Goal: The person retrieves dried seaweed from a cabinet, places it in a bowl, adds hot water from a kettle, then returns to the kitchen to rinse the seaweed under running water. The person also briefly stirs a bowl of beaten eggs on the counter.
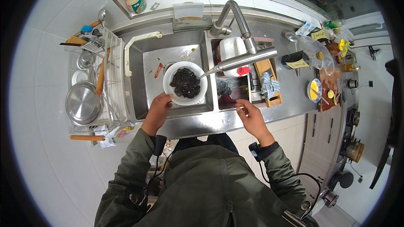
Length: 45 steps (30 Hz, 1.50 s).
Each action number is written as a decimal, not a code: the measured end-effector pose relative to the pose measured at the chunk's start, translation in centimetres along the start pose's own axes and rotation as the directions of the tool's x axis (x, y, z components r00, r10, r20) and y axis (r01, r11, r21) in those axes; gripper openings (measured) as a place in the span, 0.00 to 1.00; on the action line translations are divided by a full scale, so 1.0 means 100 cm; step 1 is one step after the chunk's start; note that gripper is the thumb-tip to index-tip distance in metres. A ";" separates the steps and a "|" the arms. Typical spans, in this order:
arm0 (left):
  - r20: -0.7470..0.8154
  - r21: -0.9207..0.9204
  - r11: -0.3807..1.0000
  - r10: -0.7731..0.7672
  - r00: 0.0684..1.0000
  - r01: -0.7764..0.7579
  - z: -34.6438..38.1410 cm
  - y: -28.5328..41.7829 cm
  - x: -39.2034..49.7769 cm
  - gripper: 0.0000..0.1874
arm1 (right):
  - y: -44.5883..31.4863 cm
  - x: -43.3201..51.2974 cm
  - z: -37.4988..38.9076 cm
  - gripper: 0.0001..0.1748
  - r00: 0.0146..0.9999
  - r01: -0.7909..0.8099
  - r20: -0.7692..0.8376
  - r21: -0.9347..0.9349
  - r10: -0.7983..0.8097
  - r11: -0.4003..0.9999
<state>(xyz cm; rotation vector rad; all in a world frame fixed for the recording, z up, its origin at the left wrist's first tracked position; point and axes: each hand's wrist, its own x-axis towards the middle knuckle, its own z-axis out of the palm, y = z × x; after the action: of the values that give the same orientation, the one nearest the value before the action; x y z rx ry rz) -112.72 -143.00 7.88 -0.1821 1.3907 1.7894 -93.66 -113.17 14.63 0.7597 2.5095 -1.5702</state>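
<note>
My left hand (160, 108) grips the near-left rim of a white bowl (168, 90), thumb over the edge. Dark, wrinkled pieces that look like soaked black fungus (185, 83) lie in the bowl, which is held over the large steel sink basin (151, 93). A stream of water (208, 72) runs from the steel faucet (244, 59) into the bowl's right side. My right hand (250, 115) hovers by the front edge of the smaller basin (229, 85), fingers loosely curled and apart, with nothing visible in them.
A dish rack (118, 78) with a pot lid (82, 102) stands left. The smaller basin holds a white jug (232, 50); a wooden slicer (274, 101) with a checked cloth (269, 86) sits beside it. At right are a bowl of beaten egg (313, 85) and a chopping board (329, 80).
</note>
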 end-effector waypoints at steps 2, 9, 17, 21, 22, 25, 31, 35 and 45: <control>0.054 -0.016 1.000 0.016 0.998 -0.015 0.009 -0.003 0.003 0.16 | -0.011 0.005 0.001 0.17 0.999 0.012 -0.039 0.019 -0.011 1.000; 0.182 -0.020 0.999 0.042 0.982 -0.039 0.039 -0.006 0.001 0.17 | -0.066 0.034 0.020 0.18 0.894 0.440 0.033 -0.259 -0.448 0.860; 0.162 -0.053 0.998 -0.024 0.987 0.033 0.054 -0.026 0.000 0.18 | -0.094 0.059 0.072 0.34 0.946 0.292 0.092 -0.653 -0.309 0.699; 0.154 -0.139 0.989 -0.021 0.988 0.043 0.057 -0.030 -0.001 0.16 | -0.090 0.071 0.084 0.24 0.925 0.350 0.165 -0.718 -0.342 0.601; 0.138 -0.135 0.990 -0.029 0.990 0.048 0.057 -0.030 -0.002 0.16 | -0.088 0.072 0.085 0.20 0.923 0.362 0.198 -0.736 -0.329 0.572; 0.121 -0.142 0.989 -0.032 0.992 0.050 0.057 -0.027 -0.005 0.15 | -0.085 0.074 0.082 0.12 0.898 0.432 0.259 -0.672 -0.356 0.601; 0.098 -0.149 0.988 -0.020 0.995 0.034 0.052 -0.019 -0.008 0.15 | -0.095 0.075 0.062 0.18 0.849 0.486 0.115 -0.551 -0.516 0.678; 0.093 -0.172 0.985 -0.018 0.996 0.034 0.049 -0.019 -0.005 0.15 | -0.098 0.075 0.071 0.23 0.846 0.478 0.094 -0.569 -0.524 0.669; 0.073 -0.189 0.982 0.013 0.997 0.001 0.042 -0.019 -0.002 0.17 | -0.088 0.075 0.072 0.14 0.767 0.640 0.354 -0.481 -0.534 0.600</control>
<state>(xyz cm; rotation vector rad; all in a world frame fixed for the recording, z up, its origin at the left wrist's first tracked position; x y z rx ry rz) -109.75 -139.46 8.17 -0.2106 1.1700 1.9140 -105.47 -119.75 16.07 -0.3331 2.9982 -0.7603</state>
